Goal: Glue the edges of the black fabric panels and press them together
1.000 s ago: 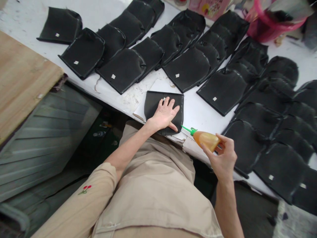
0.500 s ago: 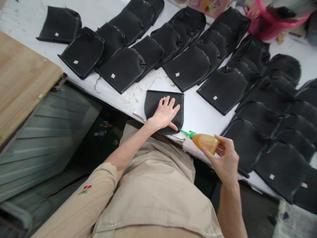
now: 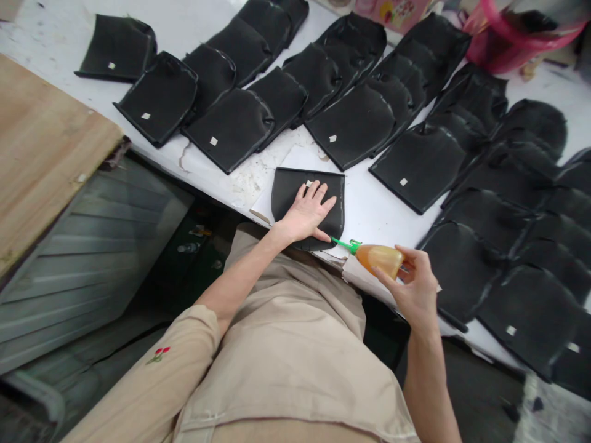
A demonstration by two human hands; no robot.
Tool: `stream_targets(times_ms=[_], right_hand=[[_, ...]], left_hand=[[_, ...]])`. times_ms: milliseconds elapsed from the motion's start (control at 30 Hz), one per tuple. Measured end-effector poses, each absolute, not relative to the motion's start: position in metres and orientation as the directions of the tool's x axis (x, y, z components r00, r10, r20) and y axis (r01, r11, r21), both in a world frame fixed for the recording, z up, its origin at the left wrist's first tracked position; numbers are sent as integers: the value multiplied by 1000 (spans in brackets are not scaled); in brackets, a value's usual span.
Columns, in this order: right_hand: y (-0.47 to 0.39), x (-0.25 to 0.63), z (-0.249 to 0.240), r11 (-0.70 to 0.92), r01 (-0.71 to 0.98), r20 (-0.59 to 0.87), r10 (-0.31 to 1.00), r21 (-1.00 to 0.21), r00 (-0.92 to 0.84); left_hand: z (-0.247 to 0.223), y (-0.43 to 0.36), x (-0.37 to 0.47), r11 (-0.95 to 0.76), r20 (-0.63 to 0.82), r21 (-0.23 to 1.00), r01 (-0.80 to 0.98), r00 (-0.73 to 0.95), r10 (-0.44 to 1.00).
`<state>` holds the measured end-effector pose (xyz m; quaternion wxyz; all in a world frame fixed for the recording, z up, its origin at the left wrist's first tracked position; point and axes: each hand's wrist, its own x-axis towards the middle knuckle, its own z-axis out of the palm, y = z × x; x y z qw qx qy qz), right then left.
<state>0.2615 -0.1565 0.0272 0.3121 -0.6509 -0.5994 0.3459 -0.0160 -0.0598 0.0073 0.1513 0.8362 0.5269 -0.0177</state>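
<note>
A flat black piece [image 3: 289,197] with one straight edge and a rounded end lies at the table's front edge. Spread across it, my left hand [image 3: 307,214] presses down with its fingers apart and its thumb near the rounded edge. My right hand [image 3: 418,286] grips a soft glue bottle [image 3: 379,259] of amber liquid, held on its side. The bottle's thin green nozzle [image 3: 344,243] points left, its tip at the edge of the black piece close to my left thumb. A small pale sticker [image 3: 309,183] shows beside my left fingertips.
Overlapping rows of similar black pieces [image 3: 351,123] cover the white table [image 3: 369,203] behind and to the right. A pink basket [image 3: 498,46] stands at the back right. A wooden board [image 3: 50,141] is at the left.
My right hand and the bottle have shifted slightly left, so the nozzle tip has moved along the piece's edge toward my left thumb. My left hand stays in place.
</note>
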Motion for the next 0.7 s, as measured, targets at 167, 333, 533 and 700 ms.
stream_targets(times_ms=[167, 333, 533, 700], right_hand=[[-159, 270, 38, -132, 540, -112, 991, -831, 68], [-157, 274, 41, -130, 459, -59, 984, -879, 167], [-150, 272, 40, -93, 380, 11, 964, -920, 265], [-152, 267, 42, -73, 369, 30, 963, -926, 267]], left_hand=[[13, -61, -21, -410, -185, 237, 881, 455, 871], [19, -61, -14, -364, -131, 193, 911, 392, 911], [19, -50, 6, -330, -119, 139, 934, 347, 930], [22, -54, 0, -333, -131, 197, 922, 362, 923]])
